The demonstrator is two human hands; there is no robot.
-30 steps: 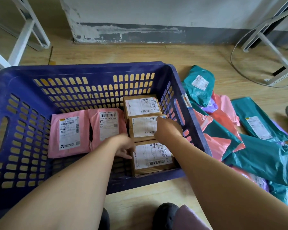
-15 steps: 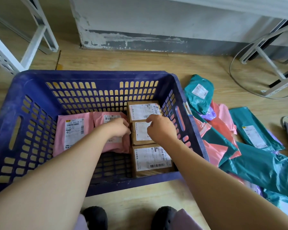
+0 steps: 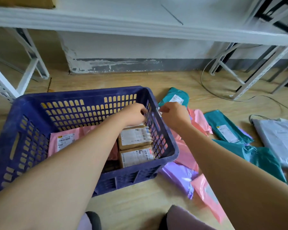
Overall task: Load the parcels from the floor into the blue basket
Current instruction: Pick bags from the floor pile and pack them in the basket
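The blue basket stands on the floor at the left. A pink bag and two brown boxes lie in it. My left hand hovers inside the basket by its right wall, fingers curled, nothing seen in it. My right hand is just outside over the right rim, fingers curled near a white tag on the rim. On the floor to the right lie a teal parcel, pink parcels, two more teal parcels, a purple parcel and a grey parcel.
White metal shelf legs stand at the back left and back right. A cable loops on the wooden floor behind the parcels. A shelf board runs overhead. My knees and shoes are at the bottom edge.
Both hands have lifted off the brown boxes and moved up and right, the right one passing over the basket's rim. The view has tilted upward.
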